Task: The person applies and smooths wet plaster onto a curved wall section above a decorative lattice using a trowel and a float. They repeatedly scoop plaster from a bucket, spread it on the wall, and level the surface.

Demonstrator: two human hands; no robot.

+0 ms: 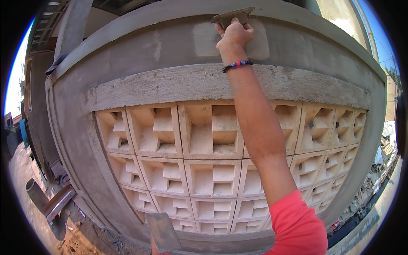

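Observation:
High up, my right hand (235,39) is closed on a thin, flat trowel (234,17), its blade against the underside of the wall's projecting ledge (170,16). A dark beaded bracelet with blue and red beads (238,65) circles that wrist. Below the ledge, the grey plastered band (178,55) has paler, smooth patches beside my hand. Low in the picture, only a bit of my left hand (158,250) shows at the lower edge, gripping a rectangular grey plate (163,231) with brownish smears. That plate is held out before the wall, apart from the ledge.
Cream ventilation blocks (212,176) fill the wall opening beneath a rough concrete lintel (170,88). A dark cap (56,63) rests on the ledge's left end. Left on the ground are a pipe (37,195) and a sand heap (78,241); rubble (374,180) lies along the right.

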